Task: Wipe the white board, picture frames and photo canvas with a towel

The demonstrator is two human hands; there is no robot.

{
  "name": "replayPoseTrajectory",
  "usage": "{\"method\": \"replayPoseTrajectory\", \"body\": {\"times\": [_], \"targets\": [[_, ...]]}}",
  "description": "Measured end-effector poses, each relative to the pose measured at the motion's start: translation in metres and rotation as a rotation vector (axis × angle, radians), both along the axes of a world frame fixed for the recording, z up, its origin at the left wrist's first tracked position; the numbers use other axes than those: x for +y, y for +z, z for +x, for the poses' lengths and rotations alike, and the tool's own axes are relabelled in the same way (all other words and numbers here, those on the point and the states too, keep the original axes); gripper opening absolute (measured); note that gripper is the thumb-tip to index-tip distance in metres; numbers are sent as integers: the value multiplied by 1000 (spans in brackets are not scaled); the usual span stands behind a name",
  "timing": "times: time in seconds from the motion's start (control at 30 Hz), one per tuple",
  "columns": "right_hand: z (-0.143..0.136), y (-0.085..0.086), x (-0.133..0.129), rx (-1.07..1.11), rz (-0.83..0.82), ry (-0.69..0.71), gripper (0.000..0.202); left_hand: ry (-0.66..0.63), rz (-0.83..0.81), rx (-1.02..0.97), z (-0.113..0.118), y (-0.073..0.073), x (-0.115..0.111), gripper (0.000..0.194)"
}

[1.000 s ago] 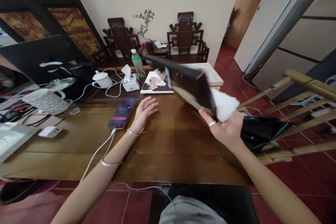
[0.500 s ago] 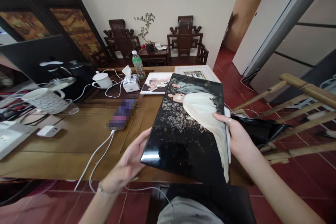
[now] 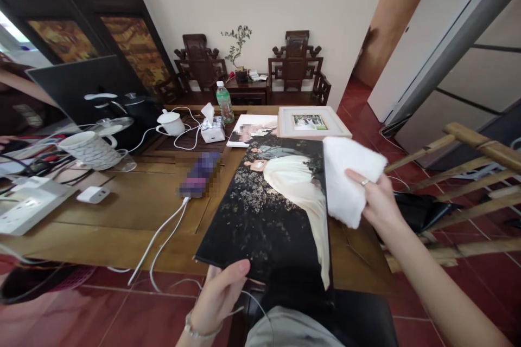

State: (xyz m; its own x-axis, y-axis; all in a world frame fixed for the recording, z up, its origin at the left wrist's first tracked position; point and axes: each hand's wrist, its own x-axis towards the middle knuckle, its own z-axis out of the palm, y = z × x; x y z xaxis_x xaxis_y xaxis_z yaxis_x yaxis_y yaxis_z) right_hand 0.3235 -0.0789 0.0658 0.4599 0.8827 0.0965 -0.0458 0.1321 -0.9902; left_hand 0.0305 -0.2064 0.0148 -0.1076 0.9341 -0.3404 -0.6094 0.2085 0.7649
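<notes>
A large glossy wedding photo panel (image 3: 268,217), dark with a couple in a white gown and suit, is tilted over the table's front edge. My left hand (image 3: 223,293) grips its lower left edge, thumb on top and fingers beneath. In my right hand (image 3: 378,200) is a white cloth (image 3: 350,179), pinched with the thumb on top, at the panel's right edge. Behind the panel lie a second white-edged photo panel (image 3: 240,133) and a white-framed picture (image 3: 313,121).
On the wooden table (image 3: 134,222) are a phone (image 3: 199,176) with a white cable, a tissue box (image 3: 213,130), a green-labelled bottle (image 3: 224,103), a lidded cup (image 3: 171,123), a mug (image 3: 91,149) and a power strip (image 3: 35,203). A bamboo rack (image 3: 484,143) stands right. Another person's arm (image 3: 26,87) shows far left.
My right hand has left the panel's right edge and moved outward with the white cloth, now in plain view. My left hand has shifted to the lower edge; the panel has come lower and left.
</notes>
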Motion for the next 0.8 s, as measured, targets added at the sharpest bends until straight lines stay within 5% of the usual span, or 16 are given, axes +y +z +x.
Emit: {"method": "replayPoseTrajectory", "body": {"times": [0.1, 0.2, 0.3, 0.43, 0.57, 0.67, 0.8], "targets": [[28, 6, 1, -541, 179, -151, 18, 18, 24, 26, -4, 9, 4, 31], [41, 8, -6, -1118, 270, 141, 18, 40, 41, 37, -6, 12, 11, 18], [32, 1, -16, -1443, 351, 480, 28, 107, 56, 45, -12, 9, 15, 20], [11, -1, -26, -1558, 364, 681, 16, 86, 29, 91, -23, 8, 18, 19], [-8, 25, -16, -1393, 505, 709, 17, 170, 11, 103, -28, 14, 20, 25], [-30, 42, 24, -1335, 518, 616, 22, 204, -14, 77, -28, 15, 24, 23], [-74, 43, 106, -1629, 538, 714, 29, 216, -42, 48, -29, 10, 28, 23]]}}
